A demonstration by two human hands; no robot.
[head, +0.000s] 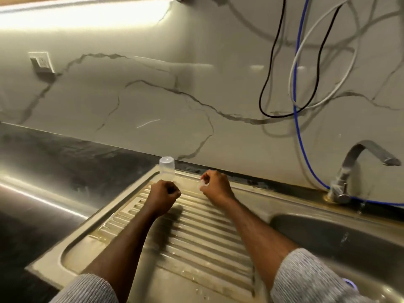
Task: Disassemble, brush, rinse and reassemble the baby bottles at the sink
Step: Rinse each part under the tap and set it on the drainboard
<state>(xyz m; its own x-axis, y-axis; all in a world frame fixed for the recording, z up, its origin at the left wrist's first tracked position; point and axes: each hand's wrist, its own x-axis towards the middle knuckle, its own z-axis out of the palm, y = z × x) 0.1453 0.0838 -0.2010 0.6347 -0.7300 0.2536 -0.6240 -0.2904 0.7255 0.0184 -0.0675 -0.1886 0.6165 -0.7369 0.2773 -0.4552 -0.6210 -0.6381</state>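
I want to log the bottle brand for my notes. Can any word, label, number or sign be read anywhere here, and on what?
None can be read.
Clear bottle cap on the draining board: no print visible.
Small clear part in the right hand: too blurred to show any marking.
Left hand: closed, nothing legible shows.
Wall switch: no lettering can be made out.
Tap: no visible brand.

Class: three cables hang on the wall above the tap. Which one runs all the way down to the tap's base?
The blue cable. It reaches the tap base; the black cable and white cable loop back up.
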